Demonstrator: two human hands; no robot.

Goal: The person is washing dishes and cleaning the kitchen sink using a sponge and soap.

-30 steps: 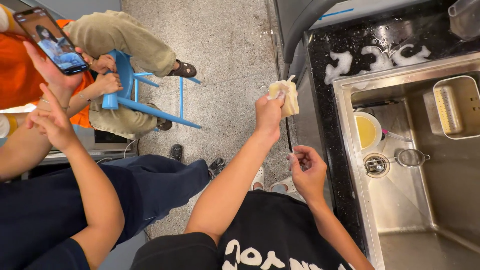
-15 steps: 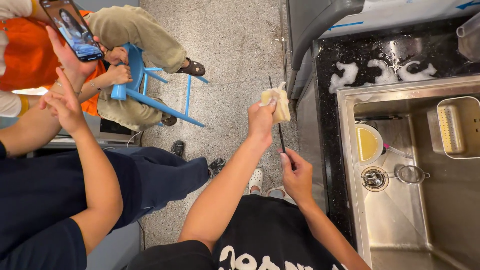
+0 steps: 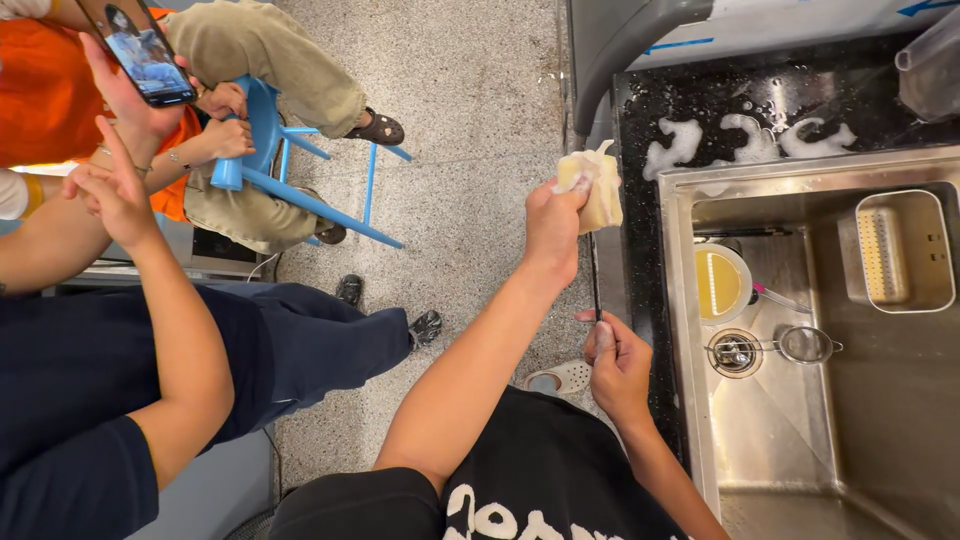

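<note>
Left hand (image 3: 553,225) grips soapy sponge (image 3: 592,188); right hand (image 3: 617,362) below pinches thin rod (image 3: 595,278).

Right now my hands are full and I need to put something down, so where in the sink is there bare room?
The sink floor is bare below the drain and across its right side under the rectangular basket. The upper left is crowded: a yellow-filled bowl, a small strainer. The black counter carries foam.

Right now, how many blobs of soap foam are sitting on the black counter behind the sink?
3, in a row along the sink's back edge: left blob, middle blob, right blob. Thinner suds nearby may add more.
</note>
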